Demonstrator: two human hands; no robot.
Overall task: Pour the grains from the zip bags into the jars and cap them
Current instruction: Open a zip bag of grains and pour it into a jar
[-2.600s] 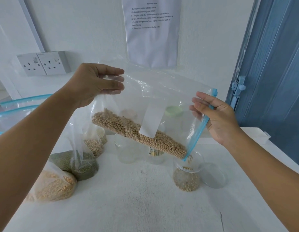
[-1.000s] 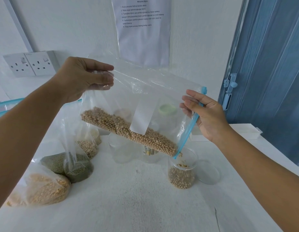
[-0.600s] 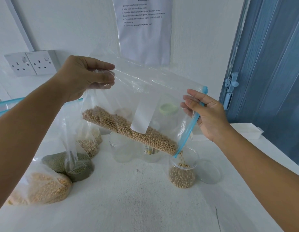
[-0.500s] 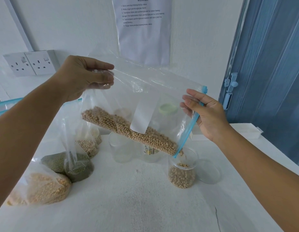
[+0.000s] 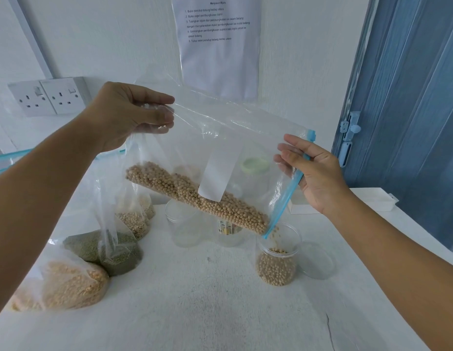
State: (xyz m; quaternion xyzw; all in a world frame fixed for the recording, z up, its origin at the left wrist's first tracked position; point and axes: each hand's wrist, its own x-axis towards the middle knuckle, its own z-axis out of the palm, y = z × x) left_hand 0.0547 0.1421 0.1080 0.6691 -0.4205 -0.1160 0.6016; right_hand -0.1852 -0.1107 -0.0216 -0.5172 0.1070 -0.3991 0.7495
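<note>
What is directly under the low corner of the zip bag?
An open clear jar, partly filled with tan grains, stands under the zip bag; grains are falling in. Its base is hidden by the contents.

White desk [image 5: 207, 312], rough-textured, a hairline crack showing near its right front. Sitting on it: an open jar [image 5: 276, 259] partly filled with tan beans, its clear lid [image 5: 318, 259] lying just beside on the right. Two empty clear jars [image 5: 185, 224] standing behind. At left, bags of yellow grain [image 5: 60, 285], green grain [image 5: 104, 249] and pale grain [image 5: 134, 221] slumping together.
</note>
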